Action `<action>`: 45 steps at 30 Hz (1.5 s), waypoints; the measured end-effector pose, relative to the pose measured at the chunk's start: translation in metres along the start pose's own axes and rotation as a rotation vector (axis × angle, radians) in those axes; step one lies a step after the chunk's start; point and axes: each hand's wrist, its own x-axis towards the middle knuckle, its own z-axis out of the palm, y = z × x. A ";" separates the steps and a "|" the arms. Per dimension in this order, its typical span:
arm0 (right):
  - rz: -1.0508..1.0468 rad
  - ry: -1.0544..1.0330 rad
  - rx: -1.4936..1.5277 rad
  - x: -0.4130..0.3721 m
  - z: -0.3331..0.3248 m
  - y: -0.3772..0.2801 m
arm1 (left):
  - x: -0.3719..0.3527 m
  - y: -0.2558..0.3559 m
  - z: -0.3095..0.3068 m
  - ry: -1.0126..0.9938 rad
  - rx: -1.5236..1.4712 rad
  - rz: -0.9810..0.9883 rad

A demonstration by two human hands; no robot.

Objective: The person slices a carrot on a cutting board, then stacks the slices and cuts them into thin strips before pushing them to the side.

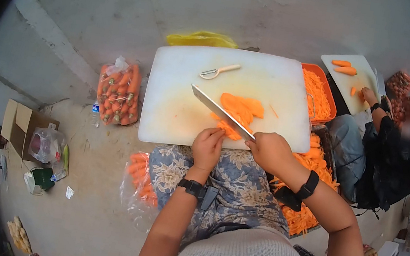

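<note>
A large white cutting board [178,91] lies in front of me. My right hand [270,150] is wrapped round the handle of a kitchen knife [218,110]. Its blade slants up and left across a pile of carrot slices [240,106]. Close to the board's near edge, my left hand [207,147] is closed, its fingertips on carrot slices beside the blade. Exactly how the fingers grip them is partly hidden. Farther back on the board rests a peeler [220,71] with a pale handle.
Right of the board stand an orange crate [332,94] of shredded carrot and another heap of cut carrot [303,216]. A co-worker [391,152] sits at a second board [352,97]. Bags of carrots [119,94] and a cardboard box [28,127] stand left.
</note>
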 end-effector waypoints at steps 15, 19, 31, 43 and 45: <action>0.010 -0.311 -0.140 0.017 -0.001 0.001 | 0.000 0.001 -0.002 -0.036 0.032 0.012; 0.043 -0.369 -0.150 0.023 0.012 0.000 | 0.000 0.004 -0.002 -0.032 0.028 -0.011; -0.043 -0.012 0.041 0.019 0.041 0.019 | 0.003 0.006 -0.001 -0.027 0.062 -0.003; 0.064 0.024 0.080 -0.019 -0.004 0.047 | 0.010 0.031 -0.014 -0.075 0.083 -0.204; 0.050 0.034 0.056 -0.021 0.003 0.047 | 0.014 0.032 -0.015 0.009 0.100 -0.172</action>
